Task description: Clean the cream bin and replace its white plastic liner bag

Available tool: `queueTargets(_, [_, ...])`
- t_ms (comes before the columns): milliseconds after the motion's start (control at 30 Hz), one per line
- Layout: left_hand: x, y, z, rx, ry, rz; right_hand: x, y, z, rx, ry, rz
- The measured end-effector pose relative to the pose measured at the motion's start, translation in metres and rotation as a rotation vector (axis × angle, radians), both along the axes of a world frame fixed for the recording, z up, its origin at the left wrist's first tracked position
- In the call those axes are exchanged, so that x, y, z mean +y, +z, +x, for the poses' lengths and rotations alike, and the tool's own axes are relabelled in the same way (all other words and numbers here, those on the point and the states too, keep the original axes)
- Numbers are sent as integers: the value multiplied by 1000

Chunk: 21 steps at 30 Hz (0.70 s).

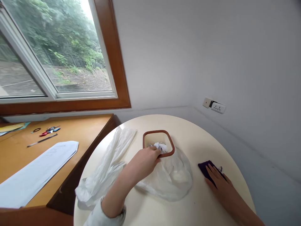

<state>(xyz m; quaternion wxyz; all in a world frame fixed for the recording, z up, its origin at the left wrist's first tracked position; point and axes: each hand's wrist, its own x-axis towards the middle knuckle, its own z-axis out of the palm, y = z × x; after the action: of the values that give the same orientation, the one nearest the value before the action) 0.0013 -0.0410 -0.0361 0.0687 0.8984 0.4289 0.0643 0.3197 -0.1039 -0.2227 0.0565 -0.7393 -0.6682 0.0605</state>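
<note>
A small cream bin with a brown rim [170,138] stands on the round table, with crumpled white paper [161,146] inside. My left hand [148,157] is closed over the bin's near left rim, fingers inside by the paper and thumb outside; the fingertips are partly hidden. Around the bin's front spreads a translucent white plastic bag [178,179]. Another stretch of white plastic [110,160] lies to the left, partly behind my forearm. On the right, my right hand [217,179] rests flat with fingers extended on a folded dark purple cloth [204,167].
The round cream table [192,135] meets a wall with a socket [218,107]. At left, a wooden desk [87,128] bears white paper sheets [47,169], a dark slim strip [42,140], keys [50,130] and a black ring [37,130]. A window [77,56] is above it.
</note>
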Motion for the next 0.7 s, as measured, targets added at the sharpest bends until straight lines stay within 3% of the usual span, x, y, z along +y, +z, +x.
queueTargets(200, [17,-5,-2,65,74,41,0,-19,-1,-36,-20,61])
queueTargets(567, [99,-11,-23,102,85,59,-4,-15,-7,-18,-52,-2])
queueTargets(700, [119,-7,-31,108,84,24,-3,-19,3,77,3,61])
